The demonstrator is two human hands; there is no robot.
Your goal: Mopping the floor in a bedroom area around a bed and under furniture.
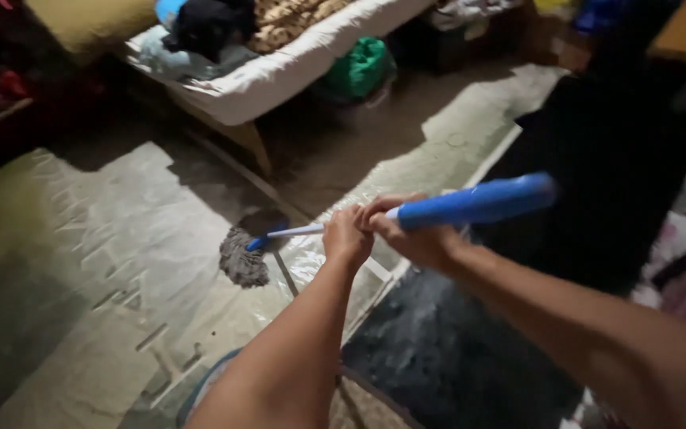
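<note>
Mop [244,258] head sits on wet plastic floor sheet [105,238], just short of bed [279,71] leg. Your left hand [346,237] and right hand [406,230] both fisted round its handle. Green bag [363,67] under bed.

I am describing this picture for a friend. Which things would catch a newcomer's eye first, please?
First, the blue mop handle at centre, gripped by the left hand and the right hand close together. Next, the grey mop head on the pale wet-looking floor, and the white mattress at top.
</note>
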